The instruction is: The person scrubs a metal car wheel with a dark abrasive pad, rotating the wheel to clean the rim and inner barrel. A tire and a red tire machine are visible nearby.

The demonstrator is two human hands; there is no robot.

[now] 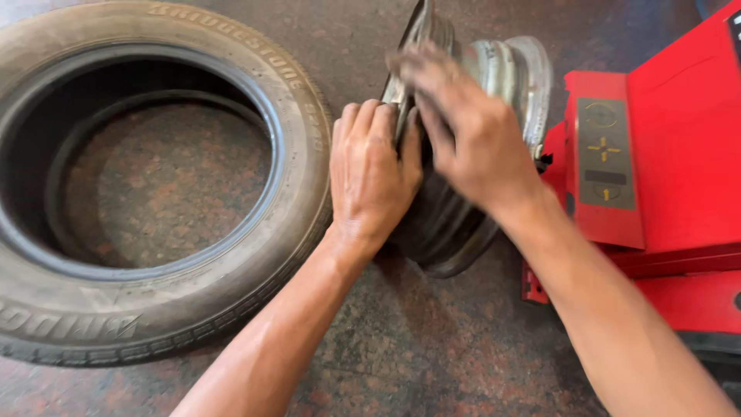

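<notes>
The bare metal wheel rim [494, 85] stands on edge on the speckled floor [401, 340], just beside the red machine [679, 154], whose right side is cut off. Both hands cover much of the rim's near face. The left hand [370, 174] grasps the rim's front lip, fingers curled over it. The right hand [471, 139] is motion-blurred and lies on the rim; its grip cannot be determined. 1 tyre [147, 324] lies flat at left, its opening showing only floor.

Black tyre [154, 185] flat; red machine [664, 170], perhaps tyre-changer.
</notes>
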